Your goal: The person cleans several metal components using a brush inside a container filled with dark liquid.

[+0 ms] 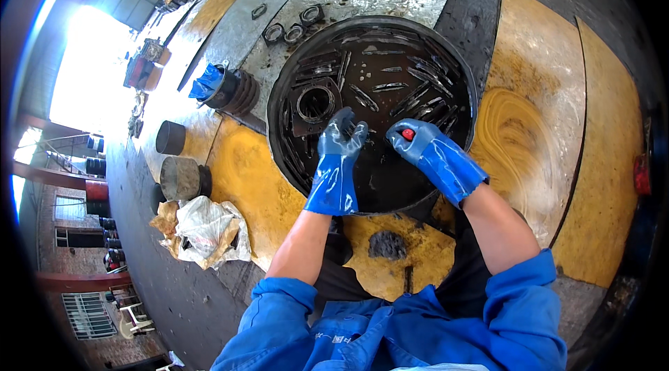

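Both my hands wear wet blue rubber gloves over a wide, round, dark pan (pixel 277 155) of dirty liquid. My left hand (pixel 341 135) is beside a square metal flange with a round hole (pixel 334 91), its thumb apart from the fingers and nothing visible in it. Closed in a fist, my right hand (pixel 417 139) grips a tool with a red handle end (pixel 408 134); the rest of it is hidden by the glove. Several dark, narrow metal strips (pixel 430 77) lie in the pan's far right part.
Several square metal rings (pixel 311 14) lie beyond the pan. Left of it stand a stack of dark rings with blue plastic (pixel 240 92), metal cylinders (pixel 180 177) and a white plastic bag (pixel 209 228). A dark rag-like clump (pixel 387 245) lies between my legs on yellow-stained sheeting.
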Available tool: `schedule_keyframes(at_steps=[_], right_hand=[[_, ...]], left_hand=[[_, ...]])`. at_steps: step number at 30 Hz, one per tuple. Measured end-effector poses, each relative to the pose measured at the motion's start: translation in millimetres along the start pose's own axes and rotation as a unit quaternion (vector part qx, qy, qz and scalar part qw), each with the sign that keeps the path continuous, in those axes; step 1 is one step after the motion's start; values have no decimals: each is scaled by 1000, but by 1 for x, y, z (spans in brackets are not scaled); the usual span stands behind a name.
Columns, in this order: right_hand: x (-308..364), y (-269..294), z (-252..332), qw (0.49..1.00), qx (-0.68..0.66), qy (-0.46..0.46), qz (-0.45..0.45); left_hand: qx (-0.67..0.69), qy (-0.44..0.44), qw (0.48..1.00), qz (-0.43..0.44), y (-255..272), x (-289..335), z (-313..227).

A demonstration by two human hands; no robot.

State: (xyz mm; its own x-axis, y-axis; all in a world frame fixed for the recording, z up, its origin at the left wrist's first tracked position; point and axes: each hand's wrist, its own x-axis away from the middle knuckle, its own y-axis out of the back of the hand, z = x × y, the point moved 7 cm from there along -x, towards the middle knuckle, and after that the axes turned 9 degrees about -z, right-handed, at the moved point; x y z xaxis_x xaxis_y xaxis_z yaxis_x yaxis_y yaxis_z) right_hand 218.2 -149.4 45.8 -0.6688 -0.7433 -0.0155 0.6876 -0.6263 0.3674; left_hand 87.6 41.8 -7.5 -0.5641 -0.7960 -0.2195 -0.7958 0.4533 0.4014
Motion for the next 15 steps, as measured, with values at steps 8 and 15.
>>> schedule_keyframes(at_steps=[8, 15], right_hand=[[1, 5, -11, 999, 44, -14, -10], [3, 2, -12, 999, 41, -7, 7]], left_hand=[[-461, -173, 870, 12, 34, -22, -37], [-509, -218, 832, 21, 28, -23, -16]])
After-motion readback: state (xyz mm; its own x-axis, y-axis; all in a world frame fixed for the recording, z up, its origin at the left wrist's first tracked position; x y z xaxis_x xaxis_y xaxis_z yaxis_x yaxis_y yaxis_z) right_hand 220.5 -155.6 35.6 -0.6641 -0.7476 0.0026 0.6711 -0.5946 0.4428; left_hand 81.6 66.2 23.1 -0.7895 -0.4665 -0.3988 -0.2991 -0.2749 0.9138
